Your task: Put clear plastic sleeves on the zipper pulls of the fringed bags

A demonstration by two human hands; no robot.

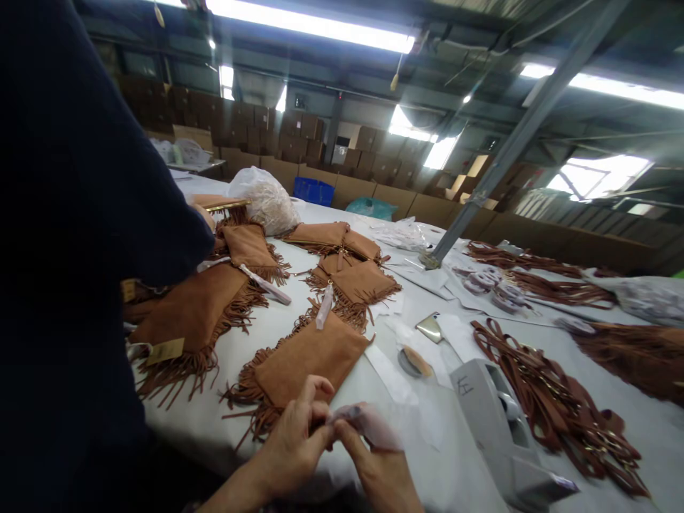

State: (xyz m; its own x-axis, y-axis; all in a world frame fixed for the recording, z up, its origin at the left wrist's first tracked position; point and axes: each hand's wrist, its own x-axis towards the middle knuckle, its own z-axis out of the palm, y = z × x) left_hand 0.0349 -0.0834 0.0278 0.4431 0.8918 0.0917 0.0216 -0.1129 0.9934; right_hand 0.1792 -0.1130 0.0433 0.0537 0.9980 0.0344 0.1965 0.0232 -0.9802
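Observation:
At the near table edge, my left hand [300,436] is closed, its thumb and fingers pinching a thin whitish wrap [377,425]. My right hand [377,467] grips the same wrap from the right, thumb tip close to the left fingers. Whatever the wrap encloses is hidden. Just beyond my hands lies a tan fringed pouch [313,356], flat on the table. On its far edge rests a small wrapped zipper pull [324,308], joined to another fringed pouch [366,281] behind.
A tape dispenser [494,420] stands at right beside brown straps [556,399]. A tape roll [414,361] and white paper strips lie on the table. At left, a person in a dark sleeve [154,192] leans over more pouches [195,306]. A grey post [496,149] rises behind.

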